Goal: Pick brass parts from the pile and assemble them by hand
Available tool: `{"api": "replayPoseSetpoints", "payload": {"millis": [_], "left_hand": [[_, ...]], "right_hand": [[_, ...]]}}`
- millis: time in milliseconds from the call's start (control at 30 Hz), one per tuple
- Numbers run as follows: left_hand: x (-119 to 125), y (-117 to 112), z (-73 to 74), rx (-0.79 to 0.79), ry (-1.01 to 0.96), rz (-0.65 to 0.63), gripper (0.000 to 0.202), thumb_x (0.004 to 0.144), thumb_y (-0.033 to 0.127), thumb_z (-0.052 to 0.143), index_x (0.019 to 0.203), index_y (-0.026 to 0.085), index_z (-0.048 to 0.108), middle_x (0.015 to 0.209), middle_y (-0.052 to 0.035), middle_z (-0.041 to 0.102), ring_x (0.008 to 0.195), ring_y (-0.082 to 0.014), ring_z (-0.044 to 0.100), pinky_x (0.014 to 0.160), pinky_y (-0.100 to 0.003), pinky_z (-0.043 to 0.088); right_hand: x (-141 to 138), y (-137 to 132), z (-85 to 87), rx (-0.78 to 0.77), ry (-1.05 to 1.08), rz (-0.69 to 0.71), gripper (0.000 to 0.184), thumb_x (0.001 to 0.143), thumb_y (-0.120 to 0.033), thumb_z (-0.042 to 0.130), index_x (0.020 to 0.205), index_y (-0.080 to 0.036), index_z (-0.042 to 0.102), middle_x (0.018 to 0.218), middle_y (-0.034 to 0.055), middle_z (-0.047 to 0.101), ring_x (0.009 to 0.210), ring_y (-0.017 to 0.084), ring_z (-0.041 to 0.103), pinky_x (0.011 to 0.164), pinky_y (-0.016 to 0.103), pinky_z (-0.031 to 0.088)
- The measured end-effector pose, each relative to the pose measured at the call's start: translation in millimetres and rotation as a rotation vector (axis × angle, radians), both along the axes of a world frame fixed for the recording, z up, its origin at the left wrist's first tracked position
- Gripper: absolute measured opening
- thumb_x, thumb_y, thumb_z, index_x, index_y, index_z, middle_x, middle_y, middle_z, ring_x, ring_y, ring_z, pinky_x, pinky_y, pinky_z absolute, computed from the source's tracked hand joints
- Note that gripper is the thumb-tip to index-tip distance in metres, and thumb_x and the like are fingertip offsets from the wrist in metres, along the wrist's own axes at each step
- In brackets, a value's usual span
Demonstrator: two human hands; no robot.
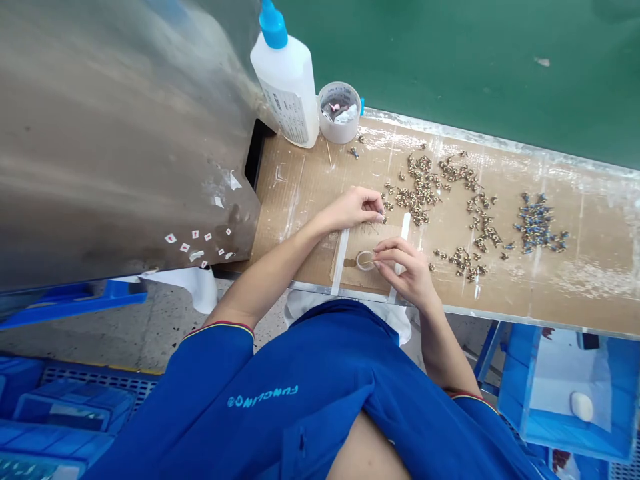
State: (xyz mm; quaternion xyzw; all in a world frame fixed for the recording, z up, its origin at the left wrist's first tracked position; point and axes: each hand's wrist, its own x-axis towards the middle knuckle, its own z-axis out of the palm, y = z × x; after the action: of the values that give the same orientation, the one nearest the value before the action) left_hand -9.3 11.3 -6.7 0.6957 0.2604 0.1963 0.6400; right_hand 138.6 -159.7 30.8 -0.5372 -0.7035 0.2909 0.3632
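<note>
My left hand [356, 208] rests over the cardboard with thumb and fingers pinched at the left edge of the scattered small brass-coloured parts [421, 187]. Whatever sits in that pinch is too small to make out. Lower down, my right hand [404, 268] holds a thin toothpick [369, 262] between thumb and fingertips. The toothpick's tip is over a small round clear dish [359, 255] near the front edge. A brownish stain [349, 263] shows beside the dish. To the right lies a tight group of blue-and-brass parts [536, 223].
A white bottle with a blue cap [286, 87] stands at the back left, next to a tape roll [340, 130] with scraps inside. Another toothpick [329, 153] lies in front. A metal panel [125, 147] borders the left; a blue bin [555, 427] sits below right.
</note>
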Motion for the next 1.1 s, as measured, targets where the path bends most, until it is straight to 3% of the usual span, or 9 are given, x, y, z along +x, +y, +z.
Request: {"api": "replayPoseSetpoints", "payload": {"millis": [133,200,300,433,567,700,867,1000,1100], "left_hand": [[0,1,-0.2,-0.055,-0.021,0.002,0.012,0.075,0.017,0.077,0.075,0.012,0.067,0.072,0.0,0.066,0.069,-0.0096,0.057,0.07,-0.024,0.045],[-1,2,0.5,-0.099,-0.036,0.003,0.014,0.075,0.019,0.078,0.077,0.012,0.066,0.072,-0.0005,0.066,0.068,-0.0097,0.057,0.068,-0.024,0.045],[-2,3,3.0,-0.152,-0.055,0.024,0.017,0.076,0.021,0.079,0.078,0.012,0.064,0.07,0.0005,0.063,0.064,-0.0086,0.055,0.064,-0.023,0.044],[-4,5,5.6,-0.199,-0.097,0.083,0.022,0.074,0.02,0.081,0.085,0.013,0.063,0.069,0.0023,0.06,0.061,-0.0073,0.052,0.06,-0.022,0.042],[-3,6,4.4,-0.239,-0.126,0.115,0.026,0.072,0.018,0.082,0.085,0.014,0.059,0.068,0.0035,0.059,0.058,-0.006,0.051,0.057,-0.021,0.042],[-2,6,3.5,-0.253,-0.11,0.116,0.024,0.075,0.016,0.079,0.083,0.015,0.056,0.065,0.004,0.058,0.056,-0.0059,0.051,0.056,-0.021,0.042],[-2,6,3.0,-0.253,-0.11,0.159,0.021,0.078,0.012,0.074,0.082,0.016,0.054,0.066,0.0037,0.059,0.057,-0.0062,0.051,0.057,-0.023,0.043],[-1,5,0.6,-0.247,-0.124,0.141,0.021,0.078,0.013,0.074,0.078,0.016,0.053,0.064,0.0043,0.057,0.056,-0.0055,0.049,0.058,-0.022,0.042],[0,5,0.2,-0.249,-0.131,0.139,0.021,0.076,0.014,0.075,0.078,0.016,0.054,0.064,0.0045,0.057,0.056,-0.0058,0.05,0.057,-0.022,0.042]], "right_hand": [[0,1,-4.8,-0.053,-0.002,0.006,0.015,0.102,-0.036,0.059,0.103,-0.026,0.071,0.106,0.0091,0.074,0.099,0.024,0.071,0.085,0.041,0.06],[9,9,-2.8,-0.051,0.012,-0.06,0.019,0.102,-0.041,0.061,0.109,-0.025,0.069,0.106,0.0087,0.073,0.094,0.023,0.07,0.081,0.038,0.06],[24,32,-1.0,-0.048,-0.083,-0.181,0.014,0.1,-0.038,0.062,0.099,-0.024,0.067,0.096,0.006,0.071,0.083,0.02,0.067,0.073,0.034,0.057],[32,63,-11.3,-0.138,-0.303,-0.157,0.007,0.091,-0.024,0.072,0.091,-0.022,0.065,0.092,0.0057,0.069,0.078,0.021,0.063,0.075,0.035,0.054],[27,77,-27.6,-0.149,-0.461,-0.19,0.011,0.088,-0.024,0.074,0.086,-0.021,0.063,0.09,0.0082,0.069,0.077,0.023,0.062,0.072,0.036,0.052],[20,75,-33.0,-0.133,-0.604,-0.22,0.01,0.094,-0.025,0.066,0.085,-0.021,0.065,0.085,0.0107,0.068,0.076,0.026,0.062,0.07,0.038,0.051],[13,62,-30.2,-0.115,-0.727,-0.189,0.018,0.1,-0.017,0.052,0.093,-0.017,0.069,0.096,0.0179,0.068,0.086,0.029,0.064,0.077,0.041,0.053],[16,51,-29.4,-0.043,-0.753,-0.082,0.025,0.103,-0.016,0.046,0.1,-0.018,0.071,0.099,0.0165,0.068,0.093,0.03,0.062,0.082,0.043,0.054],[21,49,-30.1,-0.02,-0.724,-0.079,0.025,0.103,-0.016,0.048,0.101,-0.021,0.072,0.1,0.0145,0.067,0.094,0.029,0.061,0.086,0.043,0.055]]}}
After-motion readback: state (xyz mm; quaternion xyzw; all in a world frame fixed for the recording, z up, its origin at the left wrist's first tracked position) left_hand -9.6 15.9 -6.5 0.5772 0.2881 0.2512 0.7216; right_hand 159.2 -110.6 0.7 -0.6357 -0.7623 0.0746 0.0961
